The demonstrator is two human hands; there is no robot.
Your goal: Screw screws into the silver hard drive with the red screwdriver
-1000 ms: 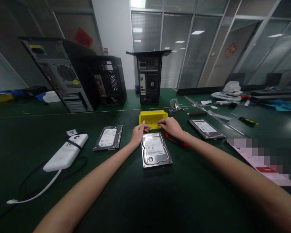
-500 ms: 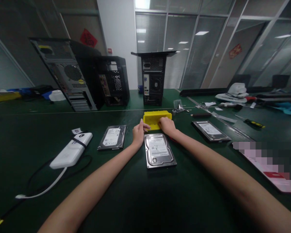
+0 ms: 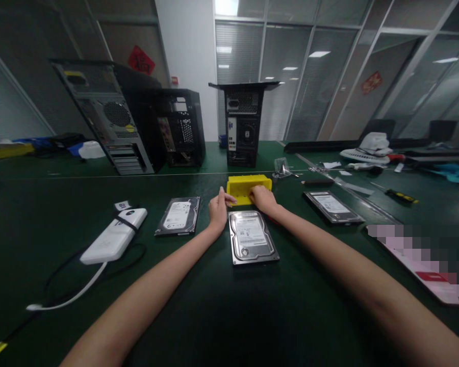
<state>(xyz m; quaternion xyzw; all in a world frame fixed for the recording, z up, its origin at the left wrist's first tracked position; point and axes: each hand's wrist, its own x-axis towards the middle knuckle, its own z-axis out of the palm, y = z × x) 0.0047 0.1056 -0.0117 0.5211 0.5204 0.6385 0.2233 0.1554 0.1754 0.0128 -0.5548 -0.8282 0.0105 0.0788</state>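
A yellow bin (image 3: 249,179) sits on the green table, its open side facing me. My right hand (image 3: 263,199) reaches into it with the fingers curled together; what they hold, if anything, is too small to make out. At the bin's left front corner is my left hand (image 3: 218,208), its fingers apart and the thumb raised, holding nothing. Just in front of both hands lies a silver hard drive (image 3: 251,237) with a white label. A second hard drive (image 3: 178,216) rests to the left, and a third hard drive (image 3: 332,207) to the right.
Black computer cases (image 3: 241,127) stand at the back, with more to the left. A white power bank (image 3: 115,237) with cables lies left. On the right are a screwdriver (image 3: 401,196), a pink board (image 3: 416,260) and a small clear bag (image 3: 281,167).
The whole view has shifted very slightly. Both hands stay at the yellow bin, with almost no movement.
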